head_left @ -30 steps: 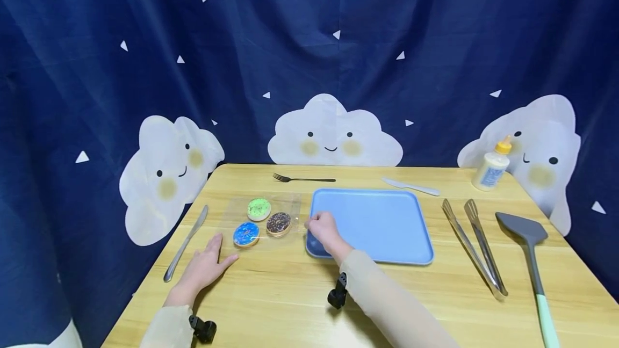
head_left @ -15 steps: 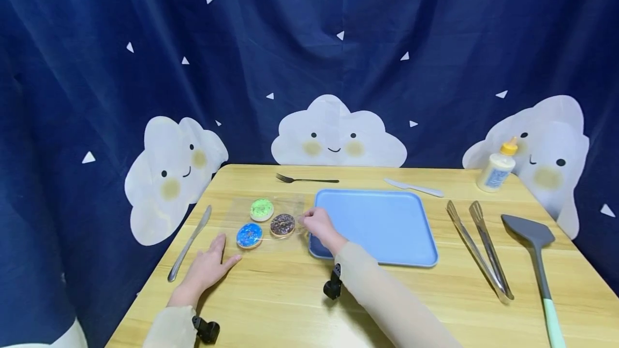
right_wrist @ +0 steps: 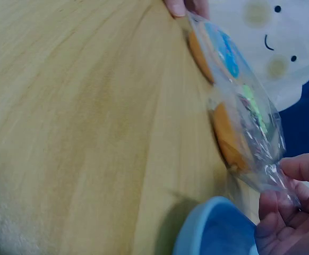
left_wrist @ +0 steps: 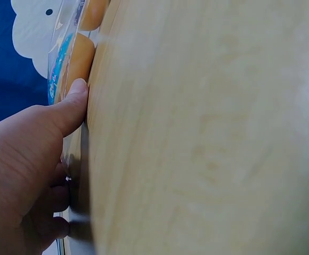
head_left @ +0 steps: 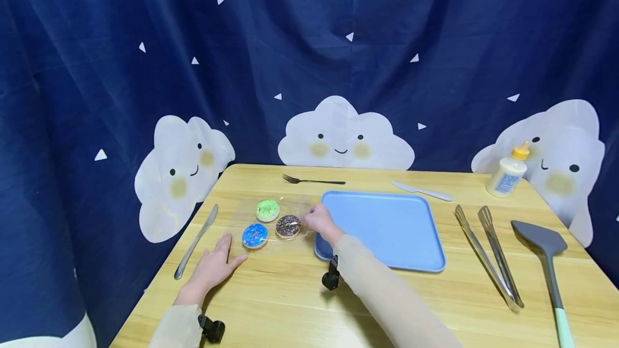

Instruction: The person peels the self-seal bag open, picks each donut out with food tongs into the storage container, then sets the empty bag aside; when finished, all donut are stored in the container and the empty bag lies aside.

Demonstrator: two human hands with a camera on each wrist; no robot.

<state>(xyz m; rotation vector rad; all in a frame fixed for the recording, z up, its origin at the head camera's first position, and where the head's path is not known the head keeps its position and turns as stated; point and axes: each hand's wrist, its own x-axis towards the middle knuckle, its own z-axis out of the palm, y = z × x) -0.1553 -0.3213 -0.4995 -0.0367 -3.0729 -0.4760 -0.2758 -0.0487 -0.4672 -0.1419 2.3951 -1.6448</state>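
Head view: clear plastic bag [head_left: 272, 224] of frosted doughnuts [head_left: 288, 226] on desk [head_left: 275, 297], beside blue tray [head_left: 382, 230].
Fingers of right hand [head_left: 323, 222] pinch the bag's tray-side edge; fingers of left hand [head_left: 213, 266] extend near its opposite end. Caution: slick film may slip from the pinch; one-ended lifting could bunch the doughnuts.

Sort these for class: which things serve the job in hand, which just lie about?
In the job:
right hand, pinching clear bag; blue donut, green donut, brown donut inside; left hand nearby

Seemingly lying about:
blue tray, fork, silver knife, pale knife, tongs, spatula, squeeze bottle
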